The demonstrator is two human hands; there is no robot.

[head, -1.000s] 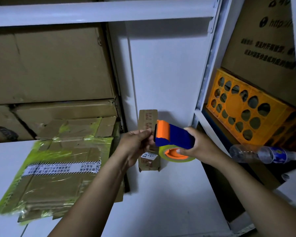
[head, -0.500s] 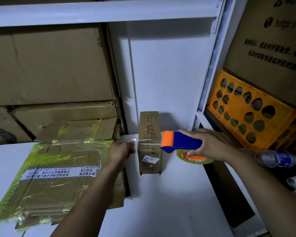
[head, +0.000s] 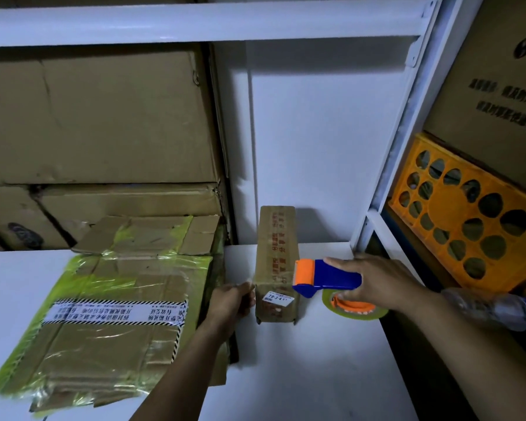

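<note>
Fingers (head: 342,262) of the right hand (head: 383,281) are wrapped round the blue handle of the tape dispenser (head: 325,278) and grip it, just to the right of the small carton (head: 276,253). The dispenser's orange head touches the carton's upper right edge. Its tape roll (head: 357,308), yellowish with an orange core, sits under the hand, low beside the carton's right face. The left hand (head: 230,302) lies against the carton's left face near the front corner, fingers curled; whether they pinch anything there cannot be told. The carton stands on the white shelf board (head: 316,366), its long side running away from the person. It has red print along its top and a white label (head: 278,298) at the front end. Left of the carton, just past the left hand, lies a stack of flattened cardboard (head: 113,299) with yellow-green tape. Behind and to the left of the carton, large cartons (head: 97,117) are piled. Well to the carton's right an orange crate (head: 468,226) leans, and a plastic bottle (head: 495,308) lies below it, past the right forearm
</note>
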